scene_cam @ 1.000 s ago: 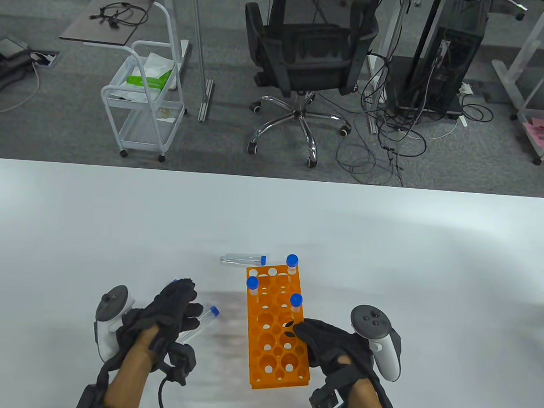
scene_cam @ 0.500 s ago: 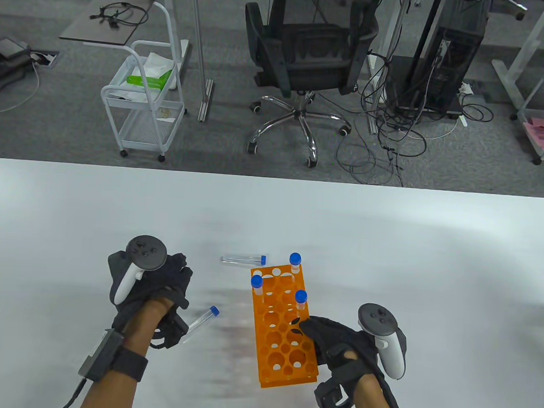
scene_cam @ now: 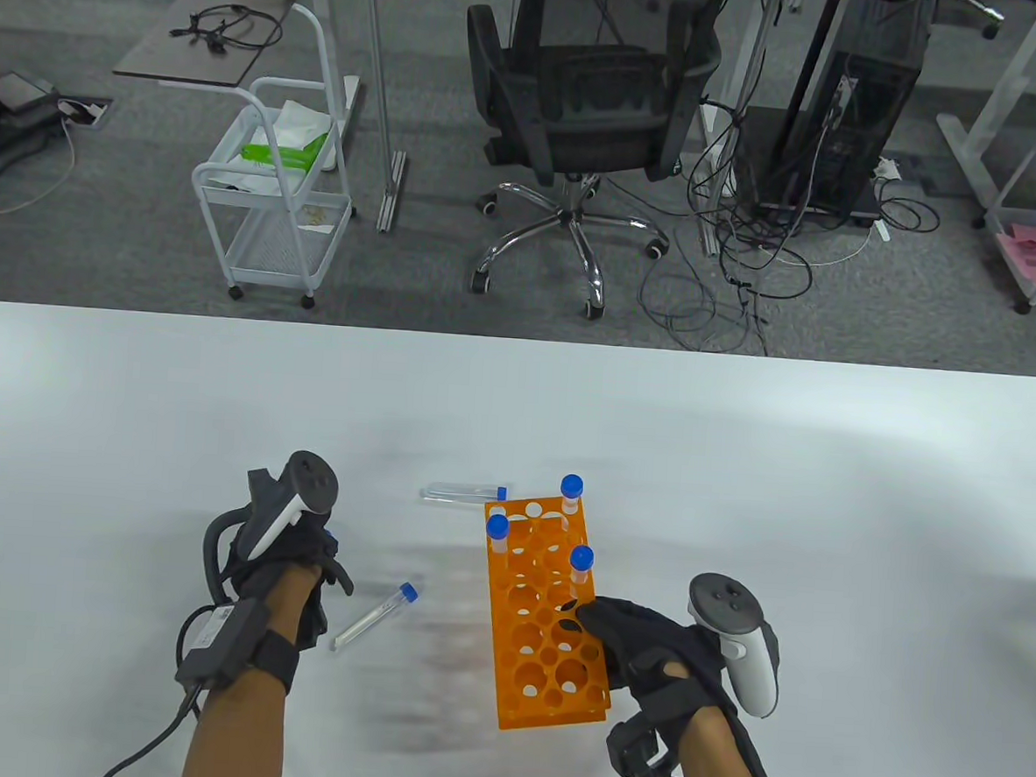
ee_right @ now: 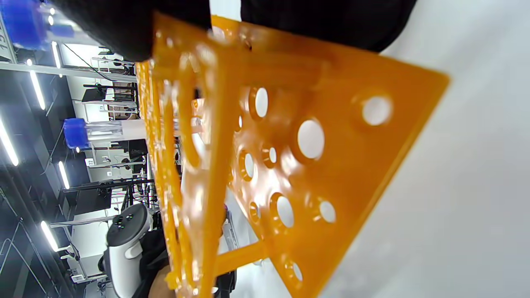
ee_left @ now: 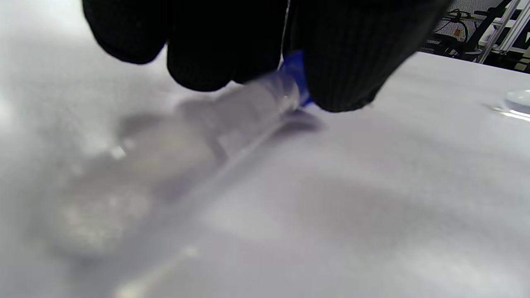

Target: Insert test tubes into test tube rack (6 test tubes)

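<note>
An orange test tube rack (scene_cam: 547, 636) stands on the white table (scene_cam: 741, 472) with three blue-capped tubes upright in it, at the far right (scene_cam: 571, 490), the far left (scene_cam: 497, 529) and mid right (scene_cam: 581, 563). My right hand (scene_cam: 590, 623) grips the rack's right edge; the right wrist view shows the rack (ee_right: 298, 157) close up under the fingers. My left hand (scene_cam: 319, 554) pinches a clear tube (ee_left: 252, 103) by its blue-capped end, low on the table. Two loose tubes lie flat: one (scene_cam: 372, 617) beside my left hand, one (scene_cam: 463, 492) behind the rack.
The table's far edge (scene_cam: 521, 338) runs across the middle of the table view. Beyond it are an office chair (scene_cam: 587, 112), a white trolley (scene_cam: 276, 189) and floor cables.
My left hand has moved away from me and turned over, closing its fingers on a tube. The rack has slid a little right and turned in my right hand's grip.
</note>
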`<state>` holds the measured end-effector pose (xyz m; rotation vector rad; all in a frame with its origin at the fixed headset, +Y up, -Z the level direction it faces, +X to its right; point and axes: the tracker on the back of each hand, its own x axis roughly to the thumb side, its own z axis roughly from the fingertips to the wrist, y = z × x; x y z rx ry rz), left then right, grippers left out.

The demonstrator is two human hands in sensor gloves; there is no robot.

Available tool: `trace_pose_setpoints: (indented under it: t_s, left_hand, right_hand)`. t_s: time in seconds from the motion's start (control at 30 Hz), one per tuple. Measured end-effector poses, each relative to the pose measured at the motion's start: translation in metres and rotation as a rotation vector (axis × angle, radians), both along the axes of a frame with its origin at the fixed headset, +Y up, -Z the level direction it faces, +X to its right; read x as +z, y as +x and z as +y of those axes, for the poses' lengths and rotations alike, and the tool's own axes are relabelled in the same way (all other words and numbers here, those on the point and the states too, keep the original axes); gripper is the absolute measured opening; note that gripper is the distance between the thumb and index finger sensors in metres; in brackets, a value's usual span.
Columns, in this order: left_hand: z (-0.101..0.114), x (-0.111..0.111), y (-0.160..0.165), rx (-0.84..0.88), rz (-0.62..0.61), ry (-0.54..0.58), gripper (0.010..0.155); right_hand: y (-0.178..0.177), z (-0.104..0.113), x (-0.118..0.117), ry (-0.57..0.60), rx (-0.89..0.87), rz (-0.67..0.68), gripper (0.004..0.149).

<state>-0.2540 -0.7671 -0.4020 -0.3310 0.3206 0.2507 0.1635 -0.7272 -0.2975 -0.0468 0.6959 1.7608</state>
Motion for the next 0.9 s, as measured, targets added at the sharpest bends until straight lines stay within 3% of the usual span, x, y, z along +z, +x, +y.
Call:
trace_pose_setpoints:
  t_s: [0.27,0.43,0.67,0.9]
  left_hand:
    - [0.003,0.001,0.001,-0.039,-0.043,0.03,0.054]
    - [0.034,0.01,0.0,0.007,-0.032,0.162,0.058]
    - [0.086,0.035,0.007,0.145,-0.114,0.399,0.054]
    - [0.109,0.052,0.026,0.284,-0.19,0.539,0.053]
  right_hand:
    - [0.002,0.0,-0.001,0.004,-0.01,-0.005,0.044]
    - [0.002,0.0,-0.001,-0.003,-0.022,-0.006,0.044]
    - [0.003,0.0,-0.001,-0.01,-0.028,-0.014,0.044]
    - [0.005,-0.003,-0.001,-0.009,-0.001,-0.025,0.044]
